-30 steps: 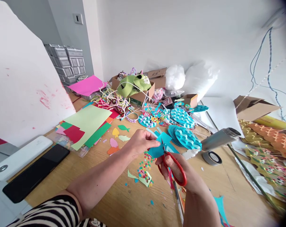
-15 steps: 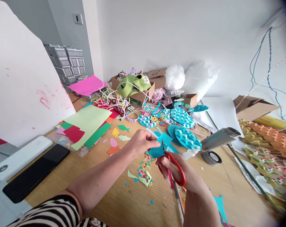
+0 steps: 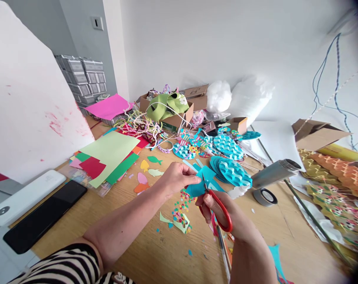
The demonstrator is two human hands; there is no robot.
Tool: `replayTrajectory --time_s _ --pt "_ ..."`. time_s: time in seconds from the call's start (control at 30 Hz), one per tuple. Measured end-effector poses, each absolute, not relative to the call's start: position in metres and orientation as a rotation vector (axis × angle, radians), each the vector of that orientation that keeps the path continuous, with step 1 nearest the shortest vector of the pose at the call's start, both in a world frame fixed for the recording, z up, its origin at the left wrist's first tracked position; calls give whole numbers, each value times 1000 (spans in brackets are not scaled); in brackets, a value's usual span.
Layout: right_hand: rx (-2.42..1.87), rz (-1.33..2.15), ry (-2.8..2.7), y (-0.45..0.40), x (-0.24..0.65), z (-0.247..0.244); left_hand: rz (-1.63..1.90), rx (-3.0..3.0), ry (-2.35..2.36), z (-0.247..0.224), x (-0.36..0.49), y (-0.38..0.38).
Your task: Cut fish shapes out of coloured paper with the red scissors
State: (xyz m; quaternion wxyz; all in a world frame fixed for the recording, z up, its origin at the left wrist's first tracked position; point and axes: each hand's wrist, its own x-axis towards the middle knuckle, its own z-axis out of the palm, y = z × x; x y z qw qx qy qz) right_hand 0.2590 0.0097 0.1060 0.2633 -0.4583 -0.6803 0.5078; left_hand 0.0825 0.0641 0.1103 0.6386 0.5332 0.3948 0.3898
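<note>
Between thumb and fingers, my left hand (image 3: 180, 177) pinches a piece of blue paper (image 3: 207, 172). My right hand (image 3: 216, 207) is closed round red-handled scissors (image 3: 228, 217), whose blades lie against the paper. Below the paper, small coloured paper dots (image 3: 180, 211) are scattered over the wooden table, along with pale green scraps (image 3: 181, 225). Left of my left hand lie several fish-shaped paper cutouts, among them a green fish (image 3: 154, 160) and an orange fish (image 3: 141, 187). Just beyond the blue paper is a stack of blue wavy-textured discs (image 3: 235, 171).
Coloured paper sheets (image 3: 109, 152), a black phone (image 3: 45, 215) and a white power bank (image 3: 28, 195) lie at left. A grey metal flask (image 3: 276, 173) rests on its side at right by a round lid (image 3: 264, 197). Boxes with craft supplies, such as a cardboard box (image 3: 181, 120), stand at the back.
Hardly anything differs. My right hand and the scissors have shifted very slightly, while my left hand keeps its hold on the blue paper.
</note>
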Motion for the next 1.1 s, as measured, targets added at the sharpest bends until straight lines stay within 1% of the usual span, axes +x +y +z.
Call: replayTrajectory --time_s 0.63,1.1 --pt "-1251 1372 -1836 10 257 108 887 1135 865 107 83 66" --pt "-1226 1432 -1759 10 258 102 893 1131 851 106 82 67"
